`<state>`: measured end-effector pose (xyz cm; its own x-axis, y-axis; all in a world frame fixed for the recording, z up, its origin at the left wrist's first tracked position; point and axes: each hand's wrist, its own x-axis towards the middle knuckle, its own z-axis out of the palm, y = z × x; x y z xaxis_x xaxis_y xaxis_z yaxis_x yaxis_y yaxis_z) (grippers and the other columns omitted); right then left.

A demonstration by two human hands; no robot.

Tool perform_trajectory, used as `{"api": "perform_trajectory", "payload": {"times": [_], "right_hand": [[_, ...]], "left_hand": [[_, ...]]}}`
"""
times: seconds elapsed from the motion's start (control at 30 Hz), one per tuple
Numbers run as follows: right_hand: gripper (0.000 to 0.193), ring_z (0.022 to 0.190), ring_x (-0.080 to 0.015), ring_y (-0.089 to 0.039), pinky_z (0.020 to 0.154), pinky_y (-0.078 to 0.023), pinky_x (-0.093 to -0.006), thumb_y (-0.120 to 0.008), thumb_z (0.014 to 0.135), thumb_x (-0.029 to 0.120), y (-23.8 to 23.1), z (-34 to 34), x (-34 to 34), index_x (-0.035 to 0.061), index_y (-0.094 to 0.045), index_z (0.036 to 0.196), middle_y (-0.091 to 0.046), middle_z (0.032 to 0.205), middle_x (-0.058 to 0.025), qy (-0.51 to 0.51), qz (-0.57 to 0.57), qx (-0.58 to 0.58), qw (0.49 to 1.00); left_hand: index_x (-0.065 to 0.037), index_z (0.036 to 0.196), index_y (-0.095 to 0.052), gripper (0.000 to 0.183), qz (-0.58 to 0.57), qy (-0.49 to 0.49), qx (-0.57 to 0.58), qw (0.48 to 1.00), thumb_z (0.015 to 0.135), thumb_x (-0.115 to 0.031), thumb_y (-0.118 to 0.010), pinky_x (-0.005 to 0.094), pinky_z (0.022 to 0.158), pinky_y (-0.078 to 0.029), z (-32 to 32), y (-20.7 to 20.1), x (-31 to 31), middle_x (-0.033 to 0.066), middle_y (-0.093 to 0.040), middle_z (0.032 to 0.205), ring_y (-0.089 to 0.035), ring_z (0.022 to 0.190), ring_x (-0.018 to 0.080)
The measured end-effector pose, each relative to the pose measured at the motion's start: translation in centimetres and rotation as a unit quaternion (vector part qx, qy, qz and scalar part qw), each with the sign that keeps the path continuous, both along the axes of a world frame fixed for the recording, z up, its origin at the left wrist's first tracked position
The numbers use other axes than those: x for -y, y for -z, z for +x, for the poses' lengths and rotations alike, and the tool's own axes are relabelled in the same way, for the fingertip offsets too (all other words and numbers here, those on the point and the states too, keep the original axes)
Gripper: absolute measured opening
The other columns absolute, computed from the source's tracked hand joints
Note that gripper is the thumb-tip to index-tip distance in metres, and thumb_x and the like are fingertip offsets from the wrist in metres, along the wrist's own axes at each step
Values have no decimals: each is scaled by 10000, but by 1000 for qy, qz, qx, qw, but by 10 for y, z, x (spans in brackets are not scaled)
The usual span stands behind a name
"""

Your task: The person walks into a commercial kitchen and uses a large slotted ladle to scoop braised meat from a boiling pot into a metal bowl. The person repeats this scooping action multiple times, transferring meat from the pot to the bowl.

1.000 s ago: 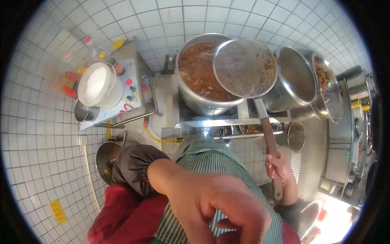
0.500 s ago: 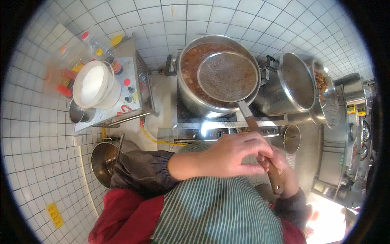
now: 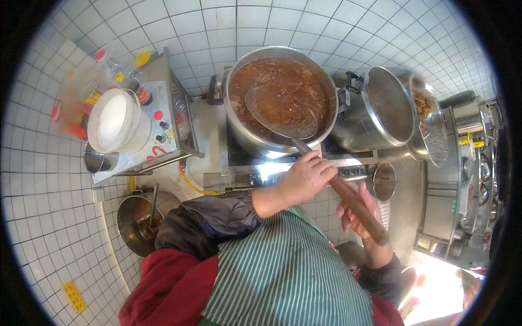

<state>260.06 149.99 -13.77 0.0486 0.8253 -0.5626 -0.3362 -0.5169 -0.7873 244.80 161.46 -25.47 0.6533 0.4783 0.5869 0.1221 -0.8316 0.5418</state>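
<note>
A long-handled mesh skimmer point(image 3: 280, 115) dips into a large steel stockpot point(image 3: 235, 124) of reddish-brown broth point(image 3: 283, 73). Its round head is tilted and partly sunk, so some of the rim is hidden under liquid. My left hand point(image 3: 308, 178) is wrapped round the upper part of the handle, close to the pot's near rim. Lower down, the wooden end of the handle lies across my right hand point(image 3: 365, 209), loosely cradled between the thumb and half-curled fingers. The handle covers part of that palm.
On the right, a second steel pot point(image 3: 348, 130) stands beside a strainer bowl point(image 3: 435, 138) of brown pieces. A side table point(image 3: 163, 122) at left carries a white tub point(image 3: 137, 130) and bottles. Below it sits a dark pan point(image 3: 126, 228). A tiled wall point(image 3: 250, 24) rises behind.
The skimmer head has gone from level above the broth to tilted and partly under it. My left hand has moved forward up the handle; my right hand's grip has loosened.
</note>
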Motion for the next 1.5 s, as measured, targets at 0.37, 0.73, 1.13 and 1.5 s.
{"api": "perform_trajectory", "payload": {"times": [0.37, 0.73, 1.13, 1.5], "right_hand": [[533, 1024, -226, -577, 1061, -370, -473, -623, 932, 202, -34, -19, -30, 17, -405, 1381, -585, 1045, -97, 250, 411, 246, 842], [269, 551, -153, -598, 532, -494, -291, -691, 842, 286, -124, 16, -213, 30, -607, 843, -575, 652, -45, 169, 458, 324, 810], [312, 458, -173, -490, 419, -448, -335, -663, 876, 342, -159, -23, -396, 66, -516, 862, -488, 588, -38, 42, 363, 416, 833], [344, 439, -170, -468, 403, -419, -354, -704, 845, 360, -67, -43, -507, 56, -541, 856, -471, 570, -26, -1, 290, 389, 875]], "left_hand": [[-46, 1107, -595, 409, -13, -73, 112, 991, 740, -154, -738, 382, 898, -489, 28, -50, -14, 78, -661, 1035, -644, 954, 239], [-48, 1174, -626, 387, 91, -67, 75, 991, 793, -93, -673, 414, 1014, -453, -51, -36, 12, 80, -627, 1209, -595, 1133, 214], [-81, 1136, -635, 304, -258, -291, -99, 916, 835, -44, -617, 382, 809, -541, -237, 61, 95, 125, -663, 1122, -657, 961, 320], [-86, 1125, -628, 278, -336, -348, -118, 867, 850, -48, -620, 401, 714, -540, -247, 73, 139, 132, -677, 1039, -659, 837, 347]]}}
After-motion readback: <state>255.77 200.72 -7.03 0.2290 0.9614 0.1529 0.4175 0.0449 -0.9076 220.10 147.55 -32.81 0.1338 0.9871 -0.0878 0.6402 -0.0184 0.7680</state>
